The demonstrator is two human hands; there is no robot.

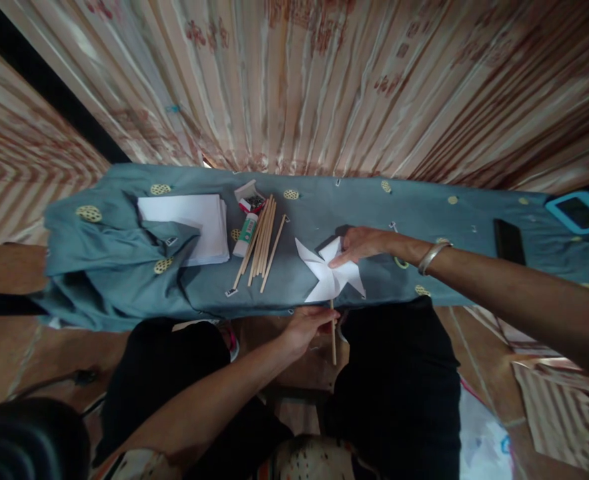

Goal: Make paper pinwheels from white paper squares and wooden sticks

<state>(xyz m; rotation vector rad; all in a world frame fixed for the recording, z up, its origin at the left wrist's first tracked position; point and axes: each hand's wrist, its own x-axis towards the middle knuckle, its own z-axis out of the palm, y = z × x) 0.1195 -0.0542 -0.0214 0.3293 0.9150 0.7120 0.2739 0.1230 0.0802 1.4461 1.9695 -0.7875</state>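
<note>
Across the top of the frame we see the striped curtain (294, 87), its folds printed with reddish marks. Below it, a grey-green cloth (314, 200) with yellow patterned spots runs from left to right across the middle. Our black trousers (394, 387) fill much of the lower middle, one leg on each side.

At centre left, a stack of white paper (199, 227) lies on the cloth, a fold of the fabric lapping over its lower left part. Just right of the frame's centre is the white paper pinwheel (328, 283), its pointed blades spread out near the cloth's lower edge. A blue-framed device (582, 212) sits at the far right.

Our right hand (359, 245) reaches in from the right, its fingertips on the middle of the pinwheel; we cannot tell whether they pinch anything there. Our left hand (304, 330), below the pinwheel, has its fingers closed on the thin stick (334, 347), which points down the frame.

Left of centre lie several loose wooden sticks (260, 250). The dark phone (509, 241) rests at centre right. Beside the wooden sticks we have a green-and-white tube (245, 235), and above it a small red-and-white box (250, 200) with dark bits inside. A silver bangle (432, 257) circles our right wrist.
</note>
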